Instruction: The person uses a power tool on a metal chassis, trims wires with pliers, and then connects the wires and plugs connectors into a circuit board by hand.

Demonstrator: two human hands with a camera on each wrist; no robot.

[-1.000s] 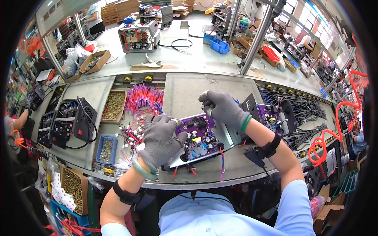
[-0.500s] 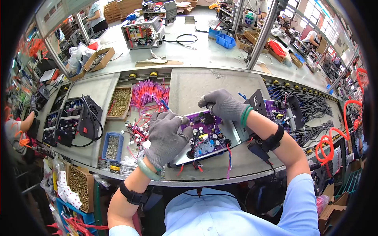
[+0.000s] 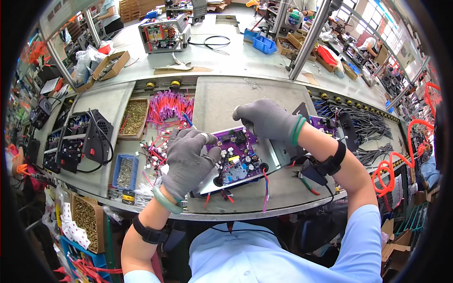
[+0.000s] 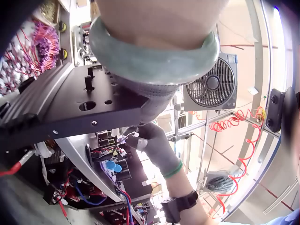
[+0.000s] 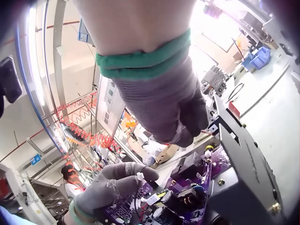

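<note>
A purple circuit board (image 3: 238, 160), crowded with components, lies in a metal chassis tray (image 3: 270, 162) on the bench. My gloved left hand (image 3: 188, 160) rests over the board's left end, thumb and index finger spread apart. Over the board's upper right part, my gloved right hand (image 3: 271, 120) has its fingers curled. Its thumb and index finger pinch a small white wire connector (image 4: 134, 134), seen in the left wrist view. In the right wrist view, another white plug (image 5: 139, 177) shows by the left hand's fingers. A black vented panel (image 4: 93, 101) hides part of the left hand.
Pink-red wire bundles (image 3: 170, 107), a carton of small brass-coloured parts (image 3: 132, 118) and a blue bin (image 3: 125, 170) stand left. Pliers (image 3: 306, 181) lie right of the tray. Black cables (image 3: 373, 129) fill the far right. A black unit (image 3: 80, 139) stands far left.
The right hand stays over the board, its fingers curling in further and its index finger shifting slightly left. The left hand keeps its place on the board. The head view shifts slightly.
</note>
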